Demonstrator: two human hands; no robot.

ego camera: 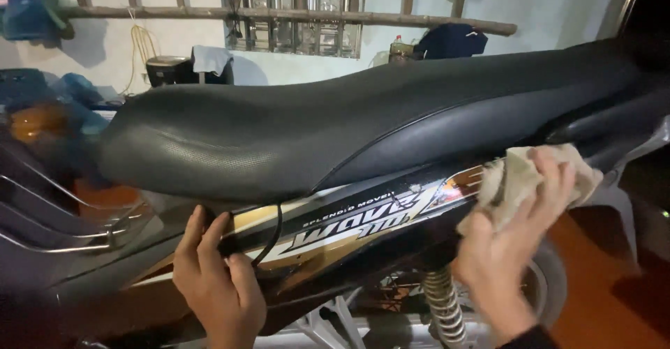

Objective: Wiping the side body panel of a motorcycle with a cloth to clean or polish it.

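My right hand, lower right of frame, has its fingers spread over a crumpled beige rag, pressing it flat against the motorcycle's side panel just under the rear of the black seat. My left hand, lower left-centre, rests on the front end of the same panel, fingers loosely bent on the panel surface beside a thin black cable that loops down from under the seat; it holds nothing, it just braces. Panel is black with gold and white graphic stripes. Progress, judging by how things lie: the rag sits at the rear end of the panel, and the stretch between my hands looks glossy, but I cannot tell wiped from unwiped in this dim light. The front part under my left hand and the lower edge look not yet covered. Below, centre-right: a rear shock spring and wheel. Upper frame: a wooden ladder hung across the wall.
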